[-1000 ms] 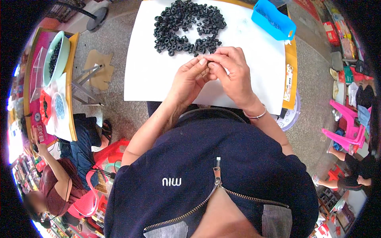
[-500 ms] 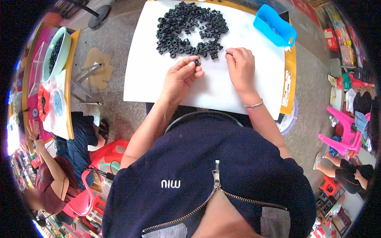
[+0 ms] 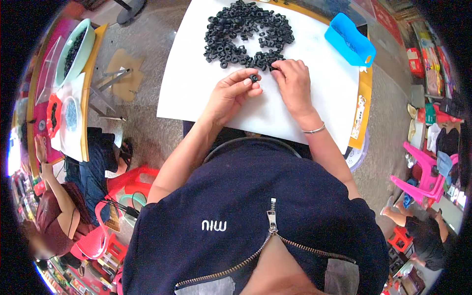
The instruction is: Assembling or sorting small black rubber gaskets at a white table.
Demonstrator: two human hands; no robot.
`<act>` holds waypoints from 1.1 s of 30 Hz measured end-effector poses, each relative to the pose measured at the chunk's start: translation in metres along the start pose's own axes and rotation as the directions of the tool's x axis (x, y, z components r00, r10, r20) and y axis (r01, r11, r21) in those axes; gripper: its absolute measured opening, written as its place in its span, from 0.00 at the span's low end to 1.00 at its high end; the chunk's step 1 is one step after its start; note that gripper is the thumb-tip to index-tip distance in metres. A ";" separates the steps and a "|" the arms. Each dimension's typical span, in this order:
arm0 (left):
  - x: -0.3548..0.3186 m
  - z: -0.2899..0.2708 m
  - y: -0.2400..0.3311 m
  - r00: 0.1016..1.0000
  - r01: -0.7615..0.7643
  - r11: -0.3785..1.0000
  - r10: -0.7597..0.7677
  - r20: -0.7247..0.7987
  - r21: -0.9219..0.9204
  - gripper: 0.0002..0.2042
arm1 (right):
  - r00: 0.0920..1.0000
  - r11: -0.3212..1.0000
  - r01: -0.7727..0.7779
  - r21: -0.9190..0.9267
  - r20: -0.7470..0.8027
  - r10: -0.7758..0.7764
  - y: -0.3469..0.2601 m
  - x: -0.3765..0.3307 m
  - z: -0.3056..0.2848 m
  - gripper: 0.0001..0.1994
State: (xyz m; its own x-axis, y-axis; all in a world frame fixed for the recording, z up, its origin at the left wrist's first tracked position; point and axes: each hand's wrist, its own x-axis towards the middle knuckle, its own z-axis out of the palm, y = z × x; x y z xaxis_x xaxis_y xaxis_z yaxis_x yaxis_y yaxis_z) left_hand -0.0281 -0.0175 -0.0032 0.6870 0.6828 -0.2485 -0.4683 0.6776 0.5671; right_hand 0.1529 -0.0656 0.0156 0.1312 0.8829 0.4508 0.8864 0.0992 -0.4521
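My left hand [image 3: 227, 98] pinches a small black ring-shaped part [image 3: 253, 78] between thumb and fingertips, its hole showing. Just to the right, my right hand [image 3: 295, 88] is closed at the near edge of a heap of similar black parts [image 3: 223, 37]. Its thumb and forefinger meet at a small dark piece [image 3: 273, 68], mostly hidden by the fingers. The heap lies loosely in a ring, with a bare patch in its middle, on a white sheet [image 3: 189, 81] covering the table. Both hands hover low over the sheet.
A blue plastic basket [image 3: 369, 45] with small bluish bits stands at the table's right corner. On the left table are a pale green basin [image 3: 89, 45] of black parts and a red tray [image 3: 51, 102]. One person [image 3: 61, 211] sits at left, another [image 3: 427, 241] at right.
My right hand has moved left to the heap's near edge, closer to my left hand. The left hand still holds the black part. The whole view has shifted slightly.
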 end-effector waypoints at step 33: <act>-0.009 0.022 0.000 0.999 0.036 0.999 -0.036 0.015 0.030 0.13 | 0.918 0.590 -0.396 0.703 0.280 0.282 -0.040 -0.009 -0.035 0.07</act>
State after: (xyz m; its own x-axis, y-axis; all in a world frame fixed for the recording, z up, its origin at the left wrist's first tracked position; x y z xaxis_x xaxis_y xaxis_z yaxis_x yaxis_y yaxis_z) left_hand -0.0221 -0.0294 0.0167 0.7120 0.6536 -0.2568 -0.4268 0.6932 0.5808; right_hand 0.1315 -0.0936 0.0566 0.2461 0.9667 0.0706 0.1591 0.0315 -0.9868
